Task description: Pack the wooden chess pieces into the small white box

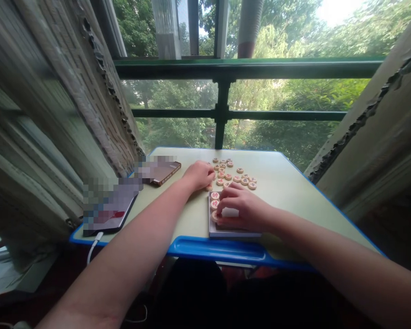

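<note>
Bare and large in front, the left forearm (130, 256) runs up from the bottom edge; the right one (329, 244) comes in from the right edge. Before the left hand (200, 175) and the right hand (242, 205), loose pieces (228, 177) lie scattered on the table (287, 183), mostly beyond the right hand and to the right of the left. Nearer, the box (233, 235) sits under the right hand, with three red-marked pieces (214, 195) lined along its left side.

The right hand hides much of the box; pixelation covers parts of the tablet (118, 219) and the book (167, 171).

Palm down, the left hand curls over a piece (209, 187) at its fingertips; whether it grips, I cannot tell. Arched, the right hand's fingertips touch the nearest boxed piece (214, 216); whether they pinch it is unclear.
</note>
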`<state>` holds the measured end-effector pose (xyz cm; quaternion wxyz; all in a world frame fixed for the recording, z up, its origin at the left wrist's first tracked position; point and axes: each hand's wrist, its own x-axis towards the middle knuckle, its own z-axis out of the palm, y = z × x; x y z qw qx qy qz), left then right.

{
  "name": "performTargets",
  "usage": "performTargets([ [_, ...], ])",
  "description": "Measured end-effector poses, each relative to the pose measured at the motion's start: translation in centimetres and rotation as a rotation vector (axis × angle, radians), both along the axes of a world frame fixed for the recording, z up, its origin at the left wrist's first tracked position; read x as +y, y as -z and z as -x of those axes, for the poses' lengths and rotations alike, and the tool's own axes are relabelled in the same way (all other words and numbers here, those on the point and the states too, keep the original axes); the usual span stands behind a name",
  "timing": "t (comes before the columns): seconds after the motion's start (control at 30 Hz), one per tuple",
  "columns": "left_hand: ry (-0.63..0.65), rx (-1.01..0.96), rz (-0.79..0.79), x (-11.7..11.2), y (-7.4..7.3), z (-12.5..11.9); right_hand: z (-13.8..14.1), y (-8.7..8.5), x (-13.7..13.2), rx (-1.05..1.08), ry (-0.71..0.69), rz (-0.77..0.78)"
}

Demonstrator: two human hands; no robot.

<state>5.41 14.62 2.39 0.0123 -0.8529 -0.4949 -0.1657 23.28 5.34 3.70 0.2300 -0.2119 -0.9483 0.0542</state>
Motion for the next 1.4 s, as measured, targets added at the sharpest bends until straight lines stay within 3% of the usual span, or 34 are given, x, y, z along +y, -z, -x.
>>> performTargets([
  [0.4, -0.002, -0.086, -0.036, 1.1, 0.5, 0.2, -0.1, 0.4, 0.4, 0.019, -0.036, -0.027],
  [0.73, -0.009, -0.131, 0.035, 2.0, 1.3, 0.6, -0.2, 0.2, 0.3, 0.031, -0.036, -0.025],
  [1.0, -0.001, -0.128, 0.036, 1.8, 1.2, 0.8, -1.1, 0.0, 1.7, 0.196, 0.182, -0.058],
  [1.4, -0.081, -0.184, 0.127, 2.2, 1.2, 0.1, -1.2, 1.2, 3.0, -0.011, 0.304, 0.063],
])
